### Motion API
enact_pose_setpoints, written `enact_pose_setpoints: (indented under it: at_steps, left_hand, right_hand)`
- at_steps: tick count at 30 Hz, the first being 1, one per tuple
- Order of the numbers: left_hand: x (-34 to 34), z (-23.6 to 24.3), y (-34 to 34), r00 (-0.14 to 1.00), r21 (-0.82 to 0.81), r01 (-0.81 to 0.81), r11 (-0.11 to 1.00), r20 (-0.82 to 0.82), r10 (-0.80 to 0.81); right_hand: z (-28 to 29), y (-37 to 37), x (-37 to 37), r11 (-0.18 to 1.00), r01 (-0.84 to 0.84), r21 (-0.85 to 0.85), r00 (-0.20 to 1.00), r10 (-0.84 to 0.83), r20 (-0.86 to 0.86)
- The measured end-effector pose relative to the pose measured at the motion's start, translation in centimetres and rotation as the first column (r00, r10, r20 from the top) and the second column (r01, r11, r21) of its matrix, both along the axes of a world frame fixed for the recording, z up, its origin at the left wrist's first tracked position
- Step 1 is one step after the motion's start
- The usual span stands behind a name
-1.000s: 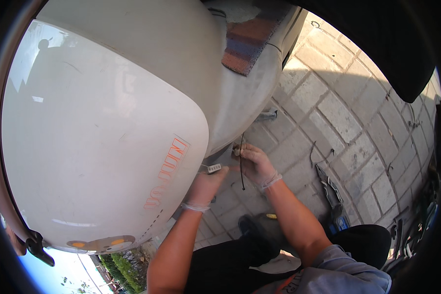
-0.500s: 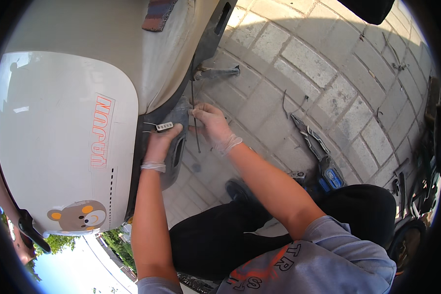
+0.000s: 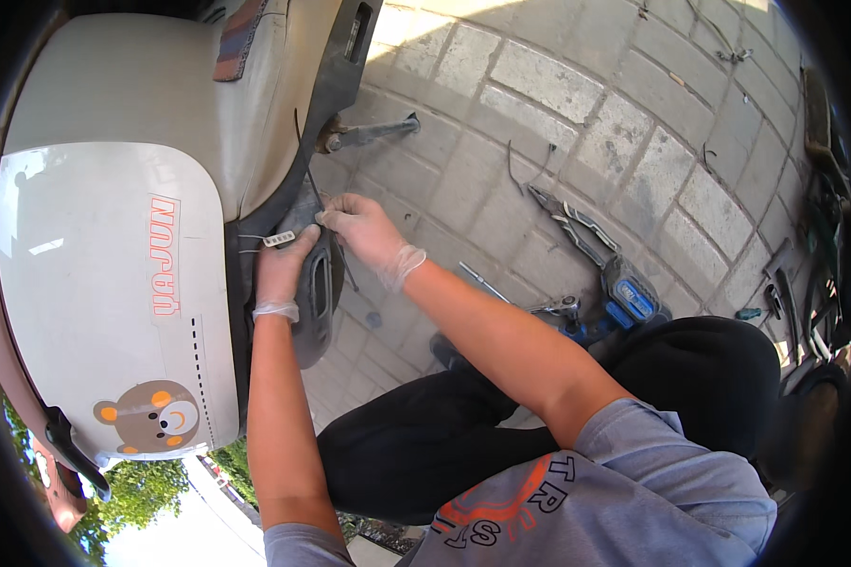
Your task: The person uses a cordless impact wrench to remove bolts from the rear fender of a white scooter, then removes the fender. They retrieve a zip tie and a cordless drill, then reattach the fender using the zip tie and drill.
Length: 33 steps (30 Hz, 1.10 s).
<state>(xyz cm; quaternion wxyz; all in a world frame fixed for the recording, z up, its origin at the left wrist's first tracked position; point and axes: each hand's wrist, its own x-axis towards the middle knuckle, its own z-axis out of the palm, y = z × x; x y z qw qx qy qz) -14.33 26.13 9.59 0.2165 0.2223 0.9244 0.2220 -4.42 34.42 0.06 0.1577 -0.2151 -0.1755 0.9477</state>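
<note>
Beside a pale scooter body [image 3: 85, 312], both my hands in thin clear gloves work at its dark lower trim [image 3: 318, 293]. My right hand [image 3: 361, 231] is closed in a pinch on a long thin black strip [image 3: 304, 156], seemingly a cable tie, that runs up and down past the trim. My left hand [image 3: 282, 269] is closed at the trim's edge, thumb toward the right fingertips; its other fingers and whatever they grip are hidden. A small white slotted connector block [image 3: 279, 239] with thin pale wires lies against the left hand.
A metal footpeg [image 3: 373, 132] juts from the scooter. On the paving [image 3: 548, 80] lie pliers [image 3: 572, 227], a black-and-blue power tool [image 3: 632, 291] and a ratchet [image 3: 567, 305]. A thin black strip [image 3: 512, 168] lies near the pliers. Dark parts [image 3: 818, 274] are piled at far right.
The view has shifted, so the scooter and hands sit further left and more tools show. The right hand still pinches the thin strip, which reaches higher above the fingers. The left hand keeps its place.
</note>
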Motion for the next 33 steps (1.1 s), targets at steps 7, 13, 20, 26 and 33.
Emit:
enact_pose_setpoints:
  at_steps: [7, 13, 20, 26, 33]
  left_hand:
    - [-0.9, 0.1, 0.0, 0.993, -0.063, -0.089, 0.994, 0.073, 0.094]
    - [-1.9, -0.3, -0.6, 0.999, -0.017, -0.027, 0.999, 0.043, 0.027]
    - [-2.1, -0.1, -0.6, 0.997, -0.048, -0.024, 0.999, 0.071, 0.027]
    - [-1.7, 0.0, -0.4, 0.997, -0.02, -0.02, 1.0, 0.068, 0.021]
    - [-2.6, -0.7, -1.1, 0.996, 0.054, 0.004, 0.999, 0.085, -0.009]
  right_hand:
    - [-0.5, 0.2, -0.1, 0.994, -0.025, 0.103, 1.0, 0.023, 0.02]
    - [-2.4, 0.3, 0.5, 0.99, -0.041, 0.138, 0.999, 0.036, 0.036]
    - [-7.9, -2.0, 3.2, 0.968, -0.211, 0.137, 0.964, 0.183, 0.195]
    - [-11.8, -3.2, 4.9, 0.889, -0.398, 0.228, 0.841, 0.255, 0.477]
    - [-13.1, -2.9, 2.5, 0.695, -0.507, 0.509, 0.762, 0.086, 0.642]
